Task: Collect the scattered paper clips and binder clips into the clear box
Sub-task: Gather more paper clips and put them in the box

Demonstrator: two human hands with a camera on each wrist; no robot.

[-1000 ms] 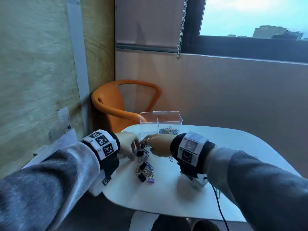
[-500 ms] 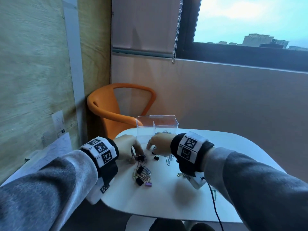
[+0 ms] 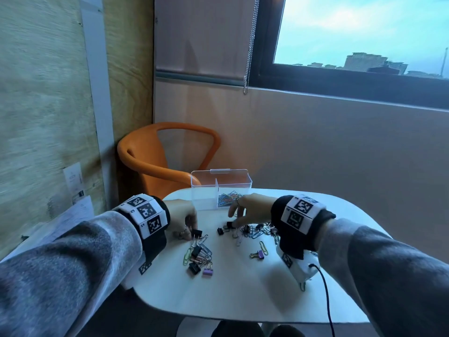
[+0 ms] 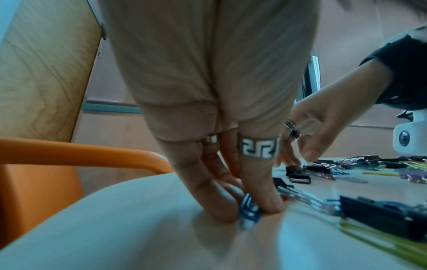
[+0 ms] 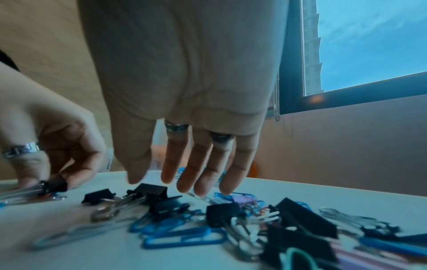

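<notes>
White and rounded, the surface (image 3: 243, 295) carries everything, with an orange chair (image 3: 155, 152) behind its far left edge. At the far edge stands the clear box (image 3: 206, 188), split by a divider; coloured paper clips (image 3: 227, 199) lie in its right compartment. The left hand (image 3: 183, 218) presses its fingertips down on the surface and pinches a blue paper clip (image 4: 249, 211) between thumb and fingers, just beside a black binder clip (image 3: 196, 232). The right hand (image 3: 250, 210) hovers with its fingers spread and hanging loose, holding nothing, their tips just above a scatter of black binder clips and blue paper clips (image 5: 184, 235). Nearer the person lies a second small heap of clips (image 3: 199, 260), with a purple binder clip (image 3: 207, 271) at its near end. Another purple binder clip (image 3: 259, 254) lies apart to the right.
</notes>
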